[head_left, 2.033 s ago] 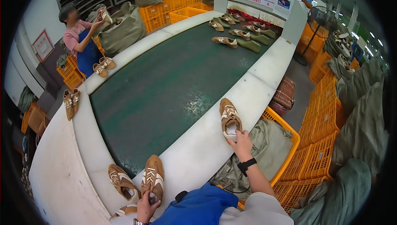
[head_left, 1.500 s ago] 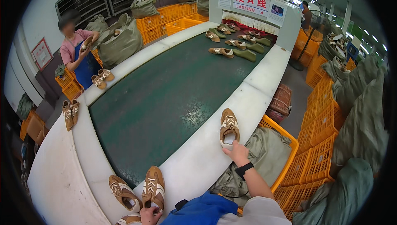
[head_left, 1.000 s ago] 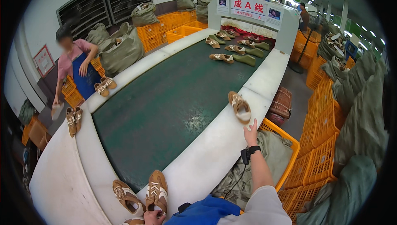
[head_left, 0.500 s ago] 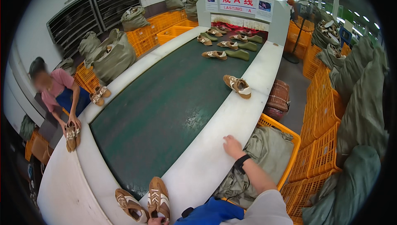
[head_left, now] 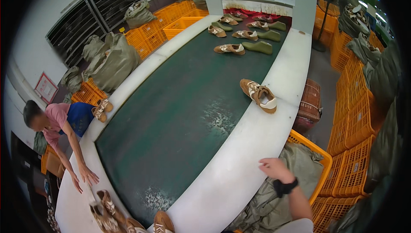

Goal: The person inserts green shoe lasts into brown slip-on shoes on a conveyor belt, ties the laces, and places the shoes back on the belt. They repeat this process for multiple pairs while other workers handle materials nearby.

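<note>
My right hand (head_left: 276,169) hovers at the outer edge of the white conveyor border (head_left: 227,177), fingers loosely extended with nothing in them. Closest to it on that border is a brown-and-white sneaker (head_left: 259,96), farther up and overhanging the green belt. At the bottom edge, a brown sneaker (head_left: 163,222) and another sneaker (head_left: 134,225) are partly cut off. My left hand is out of view. Just left of them lies a pair of sneakers (head_left: 107,211). A co-worker's hands (head_left: 85,177) stretch toward that pair, fingers spread and apart from it.
Several sneakers (head_left: 230,49) and green shoe lasts (head_left: 258,47) sit on the belt (head_left: 171,117) by the machine opening. Another pair (head_left: 102,110) stands on the left border. Below my right arm is an orange crate (head_left: 314,147) with grey-green cloth. Orange crates (head_left: 353,121) line the right side.
The co-worker's pair of shoes has moved across the near corner toward me, and the co-worker's hands have let go. My left hand has left the view. The camera view has shifted.
</note>
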A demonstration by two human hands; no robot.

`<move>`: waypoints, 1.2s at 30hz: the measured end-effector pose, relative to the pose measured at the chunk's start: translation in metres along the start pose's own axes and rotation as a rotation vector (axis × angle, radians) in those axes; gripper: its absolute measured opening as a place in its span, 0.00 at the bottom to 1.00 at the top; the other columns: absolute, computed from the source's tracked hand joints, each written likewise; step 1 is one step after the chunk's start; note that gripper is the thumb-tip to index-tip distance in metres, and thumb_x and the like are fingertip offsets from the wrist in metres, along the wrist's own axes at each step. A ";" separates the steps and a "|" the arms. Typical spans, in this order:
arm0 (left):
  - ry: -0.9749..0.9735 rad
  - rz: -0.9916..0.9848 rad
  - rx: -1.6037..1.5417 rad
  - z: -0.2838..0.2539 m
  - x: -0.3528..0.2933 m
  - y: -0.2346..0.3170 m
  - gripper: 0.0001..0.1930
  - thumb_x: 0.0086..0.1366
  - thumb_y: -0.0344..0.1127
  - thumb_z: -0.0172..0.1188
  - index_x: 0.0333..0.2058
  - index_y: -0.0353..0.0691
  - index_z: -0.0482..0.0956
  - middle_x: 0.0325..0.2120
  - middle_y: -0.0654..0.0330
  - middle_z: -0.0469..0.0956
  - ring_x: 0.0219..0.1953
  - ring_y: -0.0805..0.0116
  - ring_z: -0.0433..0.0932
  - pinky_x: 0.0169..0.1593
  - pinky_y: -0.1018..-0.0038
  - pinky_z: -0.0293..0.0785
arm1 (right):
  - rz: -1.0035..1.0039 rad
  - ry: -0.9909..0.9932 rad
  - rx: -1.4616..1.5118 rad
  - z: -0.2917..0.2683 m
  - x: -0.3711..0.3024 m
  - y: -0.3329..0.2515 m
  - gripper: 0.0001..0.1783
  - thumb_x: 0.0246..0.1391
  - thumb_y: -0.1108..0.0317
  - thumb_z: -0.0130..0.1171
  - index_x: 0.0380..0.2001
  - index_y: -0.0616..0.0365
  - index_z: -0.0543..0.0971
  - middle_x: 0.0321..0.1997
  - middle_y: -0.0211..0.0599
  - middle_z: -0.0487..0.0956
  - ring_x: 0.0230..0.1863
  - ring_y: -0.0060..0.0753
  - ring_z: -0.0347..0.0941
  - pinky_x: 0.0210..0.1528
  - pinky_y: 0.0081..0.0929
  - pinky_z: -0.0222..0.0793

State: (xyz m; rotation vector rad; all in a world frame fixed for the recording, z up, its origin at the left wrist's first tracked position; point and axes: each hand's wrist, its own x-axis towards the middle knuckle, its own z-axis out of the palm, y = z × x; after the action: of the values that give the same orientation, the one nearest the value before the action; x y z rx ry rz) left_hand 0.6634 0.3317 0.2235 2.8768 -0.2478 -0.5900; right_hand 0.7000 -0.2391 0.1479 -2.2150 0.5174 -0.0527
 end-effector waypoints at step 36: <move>-0.302 -0.207 0.104 0.052 -0.020 -0.024 0.10 0.58 0.43 0.56 0.35 0.46 0.79 0.26 0.50 0.77 0.30 0.50 0.78 0.35 0.56 0.74 | -0.408 -0.032 -0.105 0.029 0.153 -0.035 0.14 0.50 0.71 0.56 0.42 0.57 0.77 0.25 0.42 0.77 0.23 0.42 0.74 0.28 0.34 0.70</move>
State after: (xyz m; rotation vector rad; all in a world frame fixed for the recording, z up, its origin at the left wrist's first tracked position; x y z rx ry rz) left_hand 0.6278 0.3508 0.1790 2.9233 -0.0218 -1.0818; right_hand 0.8576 -0.2567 0.1349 -2.3879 0.0453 -0.2082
